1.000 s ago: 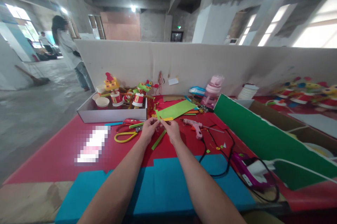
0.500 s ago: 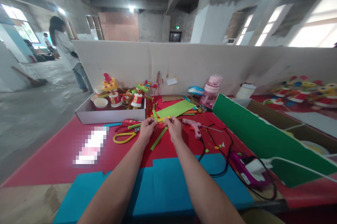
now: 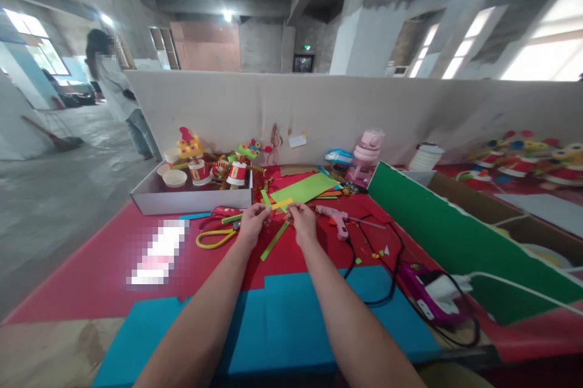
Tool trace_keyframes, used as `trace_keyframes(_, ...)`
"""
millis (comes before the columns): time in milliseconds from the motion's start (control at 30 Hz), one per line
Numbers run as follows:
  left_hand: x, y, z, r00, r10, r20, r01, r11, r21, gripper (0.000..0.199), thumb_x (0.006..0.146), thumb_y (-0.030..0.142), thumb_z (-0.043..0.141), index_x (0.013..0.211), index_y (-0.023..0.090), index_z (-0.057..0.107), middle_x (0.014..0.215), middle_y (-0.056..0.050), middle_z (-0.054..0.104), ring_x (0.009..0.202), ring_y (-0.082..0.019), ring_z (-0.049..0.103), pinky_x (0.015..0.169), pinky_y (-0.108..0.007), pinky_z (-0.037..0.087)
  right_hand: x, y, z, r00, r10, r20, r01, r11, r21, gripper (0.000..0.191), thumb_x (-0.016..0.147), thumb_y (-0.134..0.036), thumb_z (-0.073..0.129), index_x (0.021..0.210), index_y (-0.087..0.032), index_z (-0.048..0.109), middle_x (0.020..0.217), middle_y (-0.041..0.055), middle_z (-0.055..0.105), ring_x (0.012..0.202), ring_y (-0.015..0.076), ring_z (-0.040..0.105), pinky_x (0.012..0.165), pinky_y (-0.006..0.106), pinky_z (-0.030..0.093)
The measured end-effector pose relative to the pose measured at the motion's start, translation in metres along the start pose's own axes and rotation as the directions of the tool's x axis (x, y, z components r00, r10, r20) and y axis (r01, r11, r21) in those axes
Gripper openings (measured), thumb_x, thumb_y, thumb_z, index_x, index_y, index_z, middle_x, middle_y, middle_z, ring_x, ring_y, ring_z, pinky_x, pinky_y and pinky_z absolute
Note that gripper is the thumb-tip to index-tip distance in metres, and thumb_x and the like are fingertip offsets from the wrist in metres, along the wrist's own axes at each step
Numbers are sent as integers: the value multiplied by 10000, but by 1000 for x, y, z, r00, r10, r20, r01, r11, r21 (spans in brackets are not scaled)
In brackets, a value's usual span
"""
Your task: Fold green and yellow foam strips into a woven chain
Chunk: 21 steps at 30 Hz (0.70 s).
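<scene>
Gripping the short green strip (image 3: 265, 197) in the left hand (image 3: 254, 222), apparently, and the yellow strip (image 3: 281, 204) in the right hand (image 3: 302, 222); best to pinch lightly, holding both flat against creasing.

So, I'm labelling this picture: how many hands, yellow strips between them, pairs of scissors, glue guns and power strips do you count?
Hands: 2
Yellow strip between them: 1
Scissors: 1 pair
Glue gun: 1
Power strip: 1
Total: 6

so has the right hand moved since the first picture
Yes, the right hand has shifted slightly right, nearer the unmoved pink glue gun.
</scene>
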State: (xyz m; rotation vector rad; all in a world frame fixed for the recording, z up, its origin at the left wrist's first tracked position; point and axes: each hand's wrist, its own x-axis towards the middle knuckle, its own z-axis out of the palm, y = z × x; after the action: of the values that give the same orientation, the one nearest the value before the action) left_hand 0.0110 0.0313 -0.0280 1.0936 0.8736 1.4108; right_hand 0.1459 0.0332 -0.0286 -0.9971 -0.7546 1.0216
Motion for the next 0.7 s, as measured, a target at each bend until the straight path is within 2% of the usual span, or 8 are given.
trace_keyframes(100,1,-3,0,1000,-18,19,19,999,-36,309,624,379,779,706,153,585,551,36,554,462,-68,464,486,-204,358,-4,5,6,987,92,132,-94,996,7,266,549,-382,730,674,-186,600,614,-25,616,510,101,513,556,253,473)
trace_keyframes(200,1,-4,1,999,-20,31,21,999,-33,319,617,384,788,699,147,591,546,29,562,461,-67,466,485,-203,357,-7,8,10,971,136,196,-140,990,7,284,523,-397,755,624,-186,592,539,-35,585,506,110,523,561,259,478)
trace_keyframes(333,1,-4,2,999,-25,34,27,999,-38,328,606,384,793,690,144,586,546,20,574,458,-68,472,478,-203,352,-9,9,11,966,143,215,-152,988,26,299,506,-403,779,608,-184,603,520,-38,579,515,117,534,581,272,490)
trace_keyframes(700,1,-5,2,1000,3,22,-3,1000,-7,304,622,368,776,687,151,574,516,24,566,442,-71,468,462,-201,341,-11,5,9,952,161,262,-183,981,61,384,475,-399,826,746,-177,670,597,-39,615,538,96,536,610,257,500)
